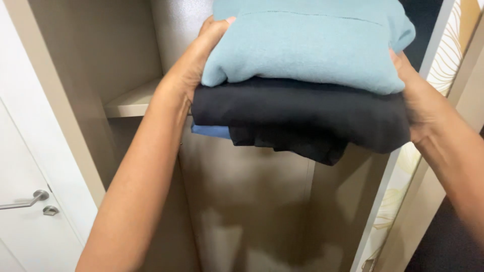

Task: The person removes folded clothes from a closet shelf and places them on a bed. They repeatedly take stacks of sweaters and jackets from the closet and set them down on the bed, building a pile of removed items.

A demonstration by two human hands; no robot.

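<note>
head view, one entry per item, places given from the shelf [132, 102].

left forearm, nearest the camera, rising from the bottom edge to the left hand [194, 63]: hand pressed flat against the left side of a stack of folded clothes [307, 95], thumb over the top edge, clenched on the stack.

right hand [416, 98]: clamped against the stack's right side, fingers mostly hidden behind the cloth, grasping the same stack.

stack: held in the air between both hands, just right of the shelf and about level with it or slightly above; whether its underside touches the board cannot be told. top piece a light blue fleece [307, 45], under it a black garment [302, 118], a blue corner [212, 131] showing at the lower left.

shelf: beige board inside an open wardrobe [91, 55], dim hollow below it.

door handle [30, 200]: metal, on a white door, well left of and below the shelf.

handling note, as a judgement: keep even inward pressure from both sides so the lower pieces do not sag or slide out; the black layer hangs lowest at mid-right, so keep the pile level and clear the board's front edge cleanly.
</note>
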